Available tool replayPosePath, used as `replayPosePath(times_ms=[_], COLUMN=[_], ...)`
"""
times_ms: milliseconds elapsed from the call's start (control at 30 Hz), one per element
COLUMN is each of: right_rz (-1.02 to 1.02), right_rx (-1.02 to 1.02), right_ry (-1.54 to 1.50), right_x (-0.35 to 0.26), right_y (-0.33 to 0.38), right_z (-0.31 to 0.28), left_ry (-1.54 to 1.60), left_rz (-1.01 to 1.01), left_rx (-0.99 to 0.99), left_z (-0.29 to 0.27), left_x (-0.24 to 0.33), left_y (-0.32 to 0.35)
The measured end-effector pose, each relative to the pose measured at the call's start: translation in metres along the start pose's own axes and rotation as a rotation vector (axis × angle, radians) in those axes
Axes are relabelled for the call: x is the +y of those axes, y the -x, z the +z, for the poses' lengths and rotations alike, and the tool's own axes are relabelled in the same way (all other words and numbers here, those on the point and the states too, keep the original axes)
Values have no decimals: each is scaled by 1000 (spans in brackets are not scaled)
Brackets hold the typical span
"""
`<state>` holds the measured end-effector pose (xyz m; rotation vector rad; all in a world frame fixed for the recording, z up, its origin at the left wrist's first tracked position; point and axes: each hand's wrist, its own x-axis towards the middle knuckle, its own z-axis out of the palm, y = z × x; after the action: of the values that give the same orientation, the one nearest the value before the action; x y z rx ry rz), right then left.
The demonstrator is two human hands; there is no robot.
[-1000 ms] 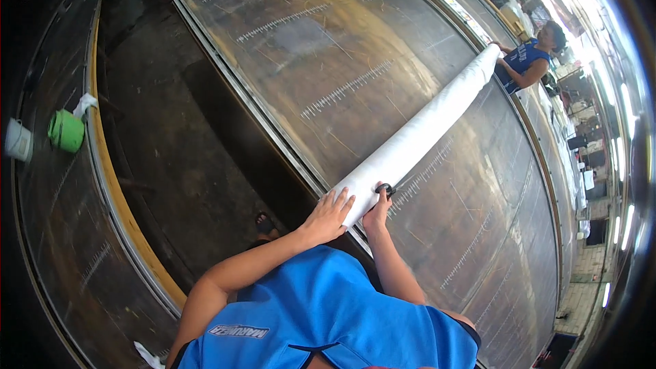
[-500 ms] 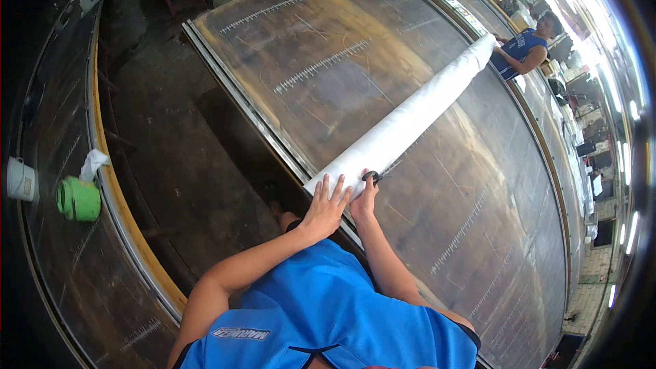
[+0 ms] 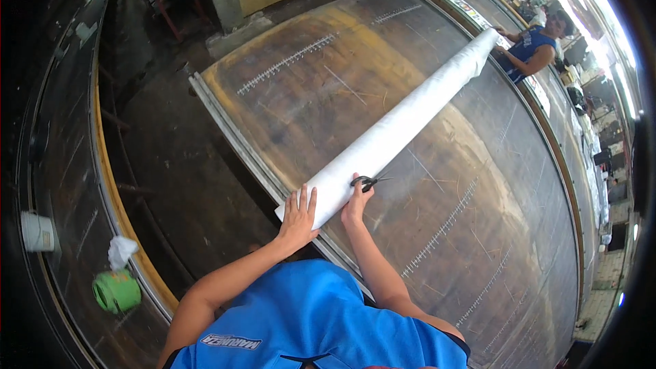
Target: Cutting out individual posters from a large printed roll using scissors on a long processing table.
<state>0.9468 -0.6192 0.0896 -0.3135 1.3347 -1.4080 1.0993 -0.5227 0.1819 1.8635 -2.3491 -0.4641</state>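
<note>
fabric, wound in a long white roll [image 3: 403, 123], lies slantwise across the wide brown counter [image 3: 478, 246], its near end at the counter's edge. the left hand [image 3: 298, 215] rests flat and open on that near end, fingers spread. the right hand [image 3: 355, 206] presses against the roll's side, holding black scissors [image 3: 369, 181] that lie against the cloth. at the far end another person [image 3: 529, 48] in blue touches the roll. a green cup [image 3: 116, 291] sits well apart on the left.
</note>
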Motion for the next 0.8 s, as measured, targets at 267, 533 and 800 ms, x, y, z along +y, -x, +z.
replayPosePath(times_ms=[267, 533, 800], right_rz=[-73, -136, -150], right_rx=[50, 157, 210], right_ry=[-15, 74, 80], right_x=[24, 53, 76], right_y=[-45, -54, -78], right_z=[144, 261, 340], left_ry=[62, 23, 185], left_rz=[28, 227, 251], left_rx=[61, 19, -30], left_z=[-45, -80, -108], left_x=[-124, -229, -325], left_y=[-92, -146, -181])
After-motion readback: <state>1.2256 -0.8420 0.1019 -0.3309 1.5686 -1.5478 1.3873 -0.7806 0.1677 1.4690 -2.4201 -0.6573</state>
